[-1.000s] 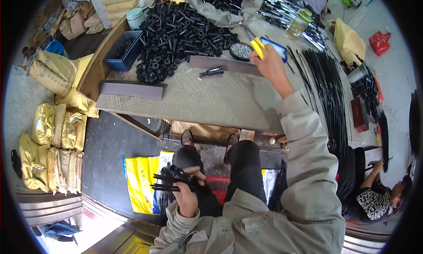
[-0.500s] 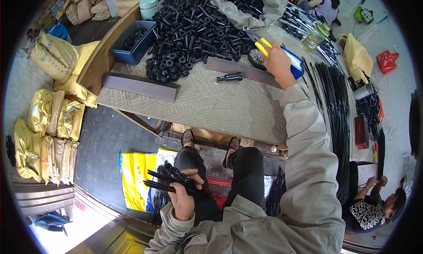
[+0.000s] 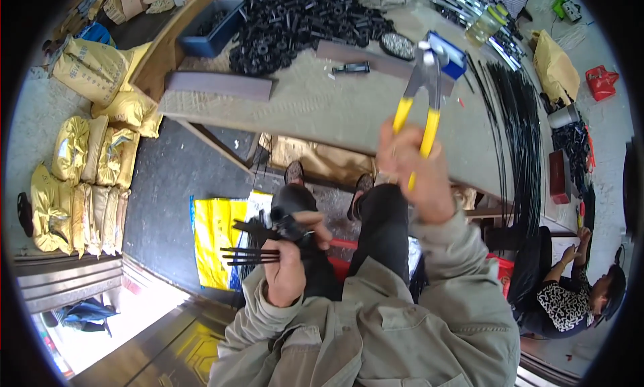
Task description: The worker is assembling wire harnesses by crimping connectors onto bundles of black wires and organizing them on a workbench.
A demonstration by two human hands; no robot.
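My right hand [image 3: 433, 185] is raised over the table's front edge, fingers wrapped round a pair of yellow-handled pliers [image 3: 425, 78]. Their dark metal jaws point away from me. The hand is partly smeared by motion. Low over my left thigh, my left hand [image 3: 285, 276] grips several thin black rods [image 3: 251, 254] that stick out to the left. A dark plastic part [image 3: 284, 223] sits with them against the fingers; its exact shape is blurred. On the table [image 3: 295, 115] lies a single black cylindrical fitting [image 3: 351, 68].
Behind are a heap of black fittings [image 3: 305, 24], a blue bin [image 3: 211, 34], a round dish [image 3: 397, 46] and a blue box [image 3: 448, 55]. Long black rods [image 3: 513, 125] lie at the right. Yellow sacks [image 3: 87, 179] stack at the left. A person [image 3: 570, 296] sits at the right.
My right hand has drawn the pliers back from the blue box toward me. The left hand still holds the rods over my lap. My view has tilted down.
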